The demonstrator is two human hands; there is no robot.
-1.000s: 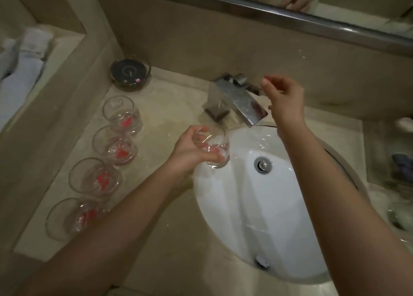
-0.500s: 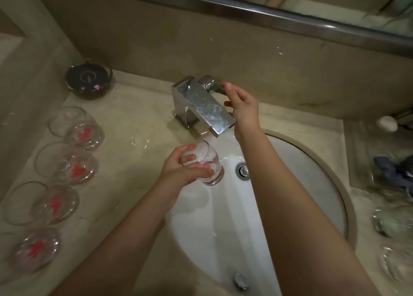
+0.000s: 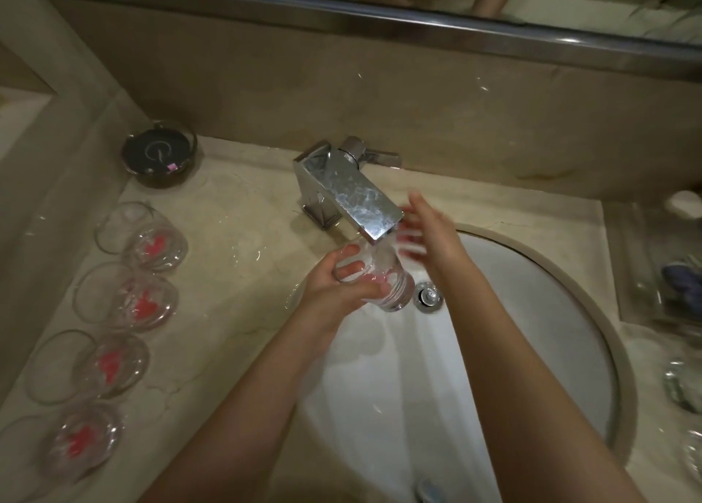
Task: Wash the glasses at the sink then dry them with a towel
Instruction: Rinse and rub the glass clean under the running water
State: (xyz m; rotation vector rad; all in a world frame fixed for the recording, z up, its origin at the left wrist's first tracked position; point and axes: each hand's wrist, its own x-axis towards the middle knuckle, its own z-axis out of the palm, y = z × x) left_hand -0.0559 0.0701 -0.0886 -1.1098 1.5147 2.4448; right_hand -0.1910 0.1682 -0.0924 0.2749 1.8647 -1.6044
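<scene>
My left hand (image 3: pixel 334 288) grips a clear glass (image 3: pixel 391 286) tilted under the spout of the chrome faucet (image 3: pixel 349 195), over the white sink (image 3: pixel 532 350). Water runs from the spout into the glass. My right hand (image 3: pixel 433 233) is blurred beside the spout and just right of the glass, fingers straight, holding nothing. Several more clear glasses with red marks stand in a row on the counter at left; the nearest to the faucet is one glass (image 3: pixel 152 236).
A dark round dish (image 3: pixel 159 157) sits at the back left of the beige counter (image 3: pixel 235 312). Glass items (image 3: pixel 683 385) and a tray (image 3: pixel 645 274) crowd the right edge. A mirror rail (image 3: pixel 380 12) runs above the backsplash.
My right hand left the faucet handle and came down beside the spout. My left hand raised the glass under the spout, and water now flows.
</scene>
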